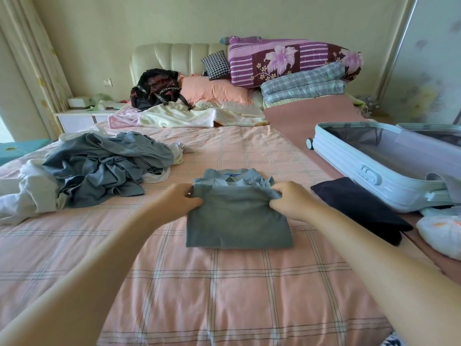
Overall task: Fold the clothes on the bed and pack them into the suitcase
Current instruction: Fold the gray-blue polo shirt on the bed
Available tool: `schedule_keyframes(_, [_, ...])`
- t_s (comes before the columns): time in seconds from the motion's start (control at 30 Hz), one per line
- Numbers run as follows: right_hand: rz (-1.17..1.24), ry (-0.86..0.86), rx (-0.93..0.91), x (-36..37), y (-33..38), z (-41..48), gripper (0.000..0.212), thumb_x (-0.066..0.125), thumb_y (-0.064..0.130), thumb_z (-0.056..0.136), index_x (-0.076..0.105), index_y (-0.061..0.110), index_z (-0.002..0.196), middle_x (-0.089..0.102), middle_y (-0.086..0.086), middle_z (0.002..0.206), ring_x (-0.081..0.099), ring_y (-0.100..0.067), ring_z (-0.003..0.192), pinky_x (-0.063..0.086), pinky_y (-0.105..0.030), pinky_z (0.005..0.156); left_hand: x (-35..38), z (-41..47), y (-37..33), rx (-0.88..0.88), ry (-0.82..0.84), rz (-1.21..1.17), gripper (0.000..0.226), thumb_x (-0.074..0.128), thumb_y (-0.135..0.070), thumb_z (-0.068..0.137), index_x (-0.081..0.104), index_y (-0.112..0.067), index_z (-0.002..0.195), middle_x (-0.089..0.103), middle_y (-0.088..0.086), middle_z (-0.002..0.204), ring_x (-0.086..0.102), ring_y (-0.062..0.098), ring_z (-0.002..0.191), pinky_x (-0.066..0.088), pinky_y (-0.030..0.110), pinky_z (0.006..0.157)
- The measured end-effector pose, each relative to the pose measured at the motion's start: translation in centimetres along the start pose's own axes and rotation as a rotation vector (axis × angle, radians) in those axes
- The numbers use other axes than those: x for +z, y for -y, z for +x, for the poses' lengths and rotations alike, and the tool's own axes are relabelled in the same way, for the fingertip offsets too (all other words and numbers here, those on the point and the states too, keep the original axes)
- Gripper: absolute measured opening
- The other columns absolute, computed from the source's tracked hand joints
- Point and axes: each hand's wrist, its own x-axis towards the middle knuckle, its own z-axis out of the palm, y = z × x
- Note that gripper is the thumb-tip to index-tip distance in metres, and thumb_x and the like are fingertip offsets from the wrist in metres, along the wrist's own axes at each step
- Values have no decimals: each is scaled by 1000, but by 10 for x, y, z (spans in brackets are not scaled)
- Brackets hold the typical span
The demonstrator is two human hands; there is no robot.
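Observation:
A grey-blue shirt (237,221) lies folded into a rectangle on the pink checked bed (199,283), its collar at the far end. My left hand (178,198) pinches the far left corner of the folded-over layer. My right hand (291,199) pinches its far right corner. A heap of unfolded grey and white clothes (99,168) lies to the left. A dark folded garment (359,208) rests to the right of the shirt. The pale blue suitcase (361,168) lies open at the right edge of the bed.
A white plastic bag (441,233) sits near the suitcase's front corner. Pillows, a black backpack (157,88) and stacked quilts (294,63) crowd the head of the bed. A nightstand (82,118) stands at the far left beside curtains.

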Motion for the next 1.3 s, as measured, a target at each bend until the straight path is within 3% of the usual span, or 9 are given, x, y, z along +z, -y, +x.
schedule_keyframes(0.13, [-400,116,-39,22,-6,15,61,64,31,79,48,31,137,52,3,137,51,-23,125,43,-36,97,22,9,12,131,3,739,78,72,-43,80,36,-28,147,50,-4,138,44,22,128,38,41,107])
schedule_keyframes(0.27, [-433,-85,-375,29,19,15,69,49,23,86,35,26,154,33,-3,158,27,-23,146,21,-39,117,52,7,-10,435,-12,571,55,51,-45,97,38,-35,149,36,-12,155,27,14,144,18,37,117])
schedule_keyframes(0.43, [-405,331,-331,65,-2,2,59,22,47,108,3,30,161,1,-1,169,-1,-13,155,-2,-32,125,75,-10,20,386,224,743,88,9,-78,85,6,-29,159,4,-8,166,-1,11,152,1,34,124])
schedule_keyframes(0.6, [-493,216,-282,65,-20,-4,66,20,51,106,1,20,161,-5,-5,169,-7,-17,155,-3,-34,125,48,-20,32,374,348,793,121,39,-92,70,-8,-24,158,-15,-11,162,-14,11,150,-6,30,122])
schedule_keyframes(0.77, [-484,67,-726,58,-32,-30,94,42,66,88,14,15,161,15,-7,167,15,-19,154,16,-38,125,40,-29,39,443,234,900,101,50,-64,83,3,-18,159,1,2,166,4,19,153,7,34,124])
schedule_keyframes(0.9, [-423,167,-536,59,-21,-43,92,58,37,89,5,21,162,9,3,168,11,-11,154,7,-17,120,45,-38,31,454,201,852,86,29,-55,81,24,-13,156,25,4,162,24,20,148,21,32,121])
schedule_keyframes(1.03, [-255,116,-375,38,-10,-36,36,55,16,80,69,27,112,71,0,114,63,-21,105,47,-30,86,27,-39,15,305,164,545,27,42,-32,88,65,-23,97,69,-6,100,64,15,94,48,26,76])
schedule_keyframes(1.13, [-69,138,-282,8,-2,-33,24,56,10,77,43,20,59,50,5,59,46,-12,60,33,-27,55,12,-33,4,247,127,314,21,51,-19,85,49,-20,65,53,-7,62,44,11,57,36,28,55])
schedule_keyframes(1.3, [172,-43,-167,-11,-9,-17,13,62,16,81,55,14,70,52,11,64,45,-11,60,37,-29,57,7,-15,-4,164,5,-61,22,58,-9,93,60,-16,71,56,-6,61,54,11,57,49,26,51])
